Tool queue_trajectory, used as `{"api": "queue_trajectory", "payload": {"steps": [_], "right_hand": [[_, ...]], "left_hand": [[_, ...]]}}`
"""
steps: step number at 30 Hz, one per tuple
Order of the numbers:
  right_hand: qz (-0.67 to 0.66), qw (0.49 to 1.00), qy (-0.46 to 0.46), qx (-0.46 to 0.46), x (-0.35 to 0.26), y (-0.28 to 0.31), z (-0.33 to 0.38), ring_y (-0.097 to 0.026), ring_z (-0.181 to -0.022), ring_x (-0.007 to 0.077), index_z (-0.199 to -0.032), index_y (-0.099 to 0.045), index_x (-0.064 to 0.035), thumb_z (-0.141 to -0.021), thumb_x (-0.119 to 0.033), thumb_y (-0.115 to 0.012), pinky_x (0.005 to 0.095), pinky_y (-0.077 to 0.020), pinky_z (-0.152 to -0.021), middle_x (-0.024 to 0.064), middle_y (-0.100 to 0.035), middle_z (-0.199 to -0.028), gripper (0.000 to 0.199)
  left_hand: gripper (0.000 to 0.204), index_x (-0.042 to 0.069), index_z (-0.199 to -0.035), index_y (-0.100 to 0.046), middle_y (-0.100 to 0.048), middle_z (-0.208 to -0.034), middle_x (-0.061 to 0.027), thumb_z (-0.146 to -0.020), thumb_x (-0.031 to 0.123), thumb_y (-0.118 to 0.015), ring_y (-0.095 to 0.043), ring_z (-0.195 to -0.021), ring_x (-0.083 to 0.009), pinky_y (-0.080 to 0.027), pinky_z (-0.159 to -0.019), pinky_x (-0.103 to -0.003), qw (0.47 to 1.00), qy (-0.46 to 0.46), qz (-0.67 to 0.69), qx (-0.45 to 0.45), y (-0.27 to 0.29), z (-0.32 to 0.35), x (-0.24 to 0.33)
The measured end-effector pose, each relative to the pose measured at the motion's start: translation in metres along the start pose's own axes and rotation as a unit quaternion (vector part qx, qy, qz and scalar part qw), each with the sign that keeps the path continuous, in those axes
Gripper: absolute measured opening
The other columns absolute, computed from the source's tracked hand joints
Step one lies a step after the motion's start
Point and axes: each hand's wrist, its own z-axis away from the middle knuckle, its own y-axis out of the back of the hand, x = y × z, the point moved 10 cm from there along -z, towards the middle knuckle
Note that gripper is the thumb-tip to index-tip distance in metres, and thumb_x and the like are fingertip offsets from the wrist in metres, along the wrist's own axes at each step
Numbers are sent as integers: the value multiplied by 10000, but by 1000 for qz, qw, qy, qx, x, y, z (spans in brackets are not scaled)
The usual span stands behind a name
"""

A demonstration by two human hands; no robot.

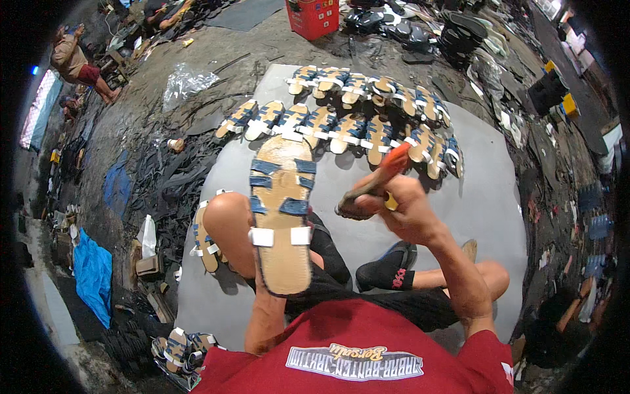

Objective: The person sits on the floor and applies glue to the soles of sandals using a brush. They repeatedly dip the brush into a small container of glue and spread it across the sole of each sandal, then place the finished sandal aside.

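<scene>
In front of my body my left hand (265, 297) holds up a sandal sole (281, 226), its fingers mostly hidden behind it. The sole is tan, with short dark blue strap pieces along both edges and two white tabs lower down. To the right of it, my right hand (408, 210) is closed round a hand tool (380, 178). That tool has an orange end pointing up and a wide, dark grey end toward the sole; blur hides its exact kind. A small yellow part shows by my fingers. The tool and the sole are apart.
Rows of similar sandals (348, 131) lie on the grey sheet (243, 177) ahead. More sandals (177, 348) are at lower left, and one lies beside my left knee. A red bin (313, 18) stands far ahead. Dark scraps and a blue sheet (93, 276) cover the floor leftward. Other people (80, 60) are around.
</scene>
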Motion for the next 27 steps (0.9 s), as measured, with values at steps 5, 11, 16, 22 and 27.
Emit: {"api": "queue_trajectory", "payload": {"steps": [5,11,16,22,27], "right_hand": [[70,980,185,4,-48,-47,-16,-700,-1010,221,-1164,-719,-33,-999,-87,-729,372,-572,-875,97,-727,-1121,174],[-26,999,-10,17,6,-9,6,-753,-953,242,-1178,-725,-30,-997,-102,-733,381,-588,-837,107,-730,-1053,195],[39,992,117,27,-16,-45,-1,-750,-933,209,-1142,-724,-15,-996,-145,-752,357,-585,-809,123,-737,-1058,198],[-32,999,-26,30,18,2,18,-748,-999,193,-1181,-692,35,-1056,-92,-650,337,-624,-887,95,-745,-1045,183],[4,998,67,19,-1,-34,17,-736,-887,270,-1177,-735,-33,-1003,-229,-744,393,-563,-798,156,-769,-1037,263]], "left_hand": [[638,58,-1431,-575,-721,-1252,-116,-1048,568,-575,-724,-1062,-233,-627,-920,-437,961,-23,-253,109,1,-11,-3],[631,62,-1435,-571,-732,-1211,-139,-1042,555,-593,-761,-924,-250,-661,-783,-383,961,-49,-186,198,15,-4,11],[621,55,-1417,-580,-727,-1236,-123,-1053,558,-575,-733,-1068,-230,-630,-935,-407,985,33,-146,87,9,-19,-19],[568,57,-1447,-552,-700,-1312,-166,-1078,489,-557,-739,-1080,-271,-659,-860,-451,986,-10,-153,72,33,-10,3],[639,23,-1492,-505,-656,-1389,-181,-1076,505,-558,-703,-1164,-279,-616,-988,-457,987,-4,-121,104,16,-29,-17]]}}
